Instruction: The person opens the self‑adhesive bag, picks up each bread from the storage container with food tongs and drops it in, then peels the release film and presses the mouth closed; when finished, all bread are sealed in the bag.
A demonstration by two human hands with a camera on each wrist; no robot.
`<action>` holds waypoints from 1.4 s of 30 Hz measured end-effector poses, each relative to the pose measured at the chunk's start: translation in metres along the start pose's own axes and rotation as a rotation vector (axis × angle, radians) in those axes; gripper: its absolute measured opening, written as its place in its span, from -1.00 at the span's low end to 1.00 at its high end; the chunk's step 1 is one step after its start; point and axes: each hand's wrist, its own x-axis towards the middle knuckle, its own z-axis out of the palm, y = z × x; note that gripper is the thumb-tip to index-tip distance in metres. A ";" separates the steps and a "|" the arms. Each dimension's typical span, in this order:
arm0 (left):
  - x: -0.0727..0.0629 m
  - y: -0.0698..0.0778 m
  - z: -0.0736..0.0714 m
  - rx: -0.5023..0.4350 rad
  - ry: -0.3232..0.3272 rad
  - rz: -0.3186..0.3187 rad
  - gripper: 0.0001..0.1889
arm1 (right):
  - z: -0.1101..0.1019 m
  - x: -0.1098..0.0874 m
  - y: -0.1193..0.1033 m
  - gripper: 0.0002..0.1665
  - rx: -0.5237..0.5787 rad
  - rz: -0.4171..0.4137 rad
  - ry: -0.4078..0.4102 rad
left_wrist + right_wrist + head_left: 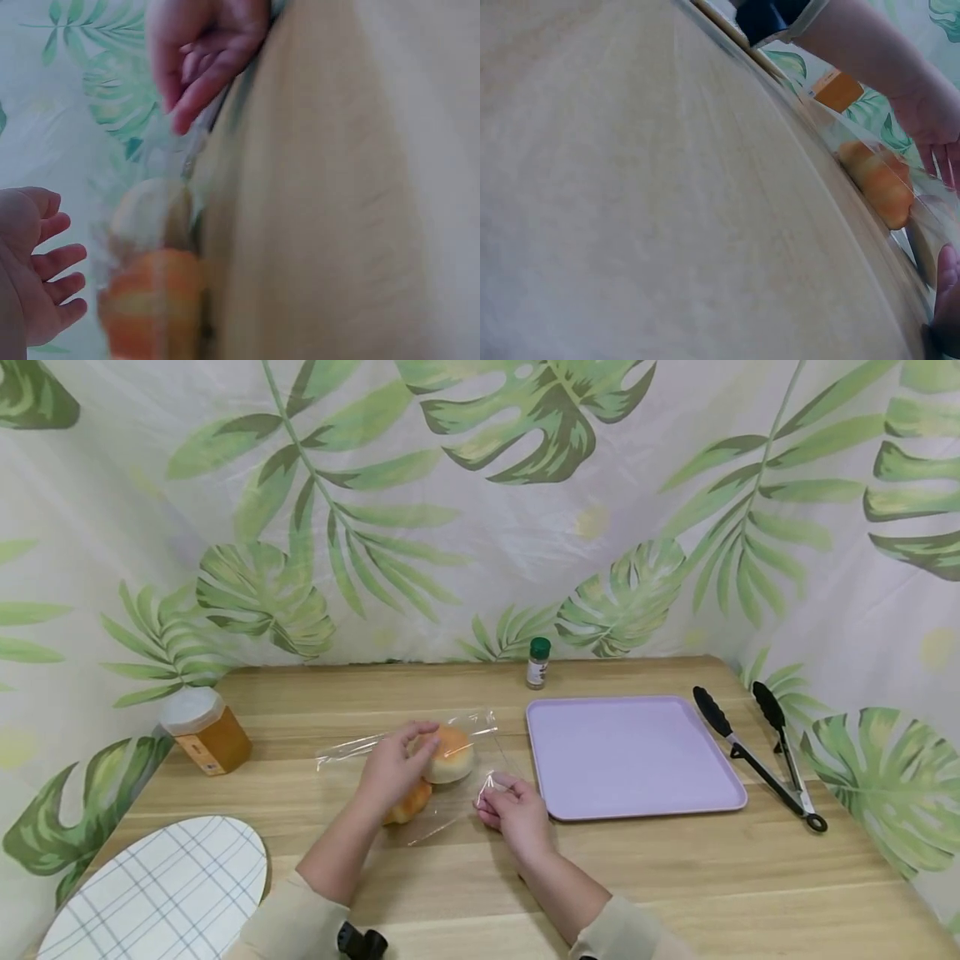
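A clear plastic bag [450,810] lies spread on the table with two bread buns in it or under its film. The round bun [452,758] is pale with a golden top; the other bun [408,803] is more orange and partly hidden by the left wrist. My left hand [396,767] reaches over the buns, its fingers loosely extended at the round one's top. In the left wrist view those fingers [60,262] stand apart from each other. My right hand [516,814] pinches the bag's right edge, where the film bunches up and shines.
Right of the bag lies a lilac tray [637,760], with black-tipped tongs [772,768] beyond it. A green-capped spice jar [537,664] stands at the back. On the left are an amber jar [213,739] with a white lid and a checked oval mat [161,889].
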 end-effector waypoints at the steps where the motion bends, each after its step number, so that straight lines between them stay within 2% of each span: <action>1: 0.003 0.003 -0.006 0.012 -0.016 -0.007 -0.57 | -0.001 0.000 0.000 -0.49 0.007 -0.005 0.001; 5: 0.024 0.019 -0.025 0.107 -0.075 -0.004 -0.51 | -0.003 0.001 -0.001 -0.50 0.017 -0.015 0.013; 8: 0.046 0.023 -0.028 0.182 -0.131 0.030 -0.48 | -0.005 0.001 -0.001 -0.51 0.017 -0.017 0.022; 12: 0.075 0.014 -0.018 0.179 -0.234 0.049 -0.50 | -0.004 0.001 0.002 -0.54 0.018 -0.020 0.024; 14: 0.088 0.007 -0.010 0.155 -0.277 0.039 -0.52 | -0.004 0.001 0.003 -0.54 0.021 -0.023 0.023; 19: 0.108 -0.011 0.007 0.111 -0.306 -0.022 -0.54 | -0.001 0.000 0.006 -0.56 0.018 -0.032 0.020; 23: 0.115 -0.017 0.017 0.117 -0.320 -0.051 -0.55 | 0.000 -0.002 0.007 -0.58 0.022 -0.034 0.010; 30: 0.120 -0.017 0.027 0.217 -0.397 -0.053 -0.61 | -0.001 -0.001 0.007 -0.59 0.033 -0.028 0.015; 42: 0.117 -0.024 0.029 0.105 -0.329 -0.096 -0.72 | -0.003 0.000 0.003 -0.55 0.010 -0.028 0.027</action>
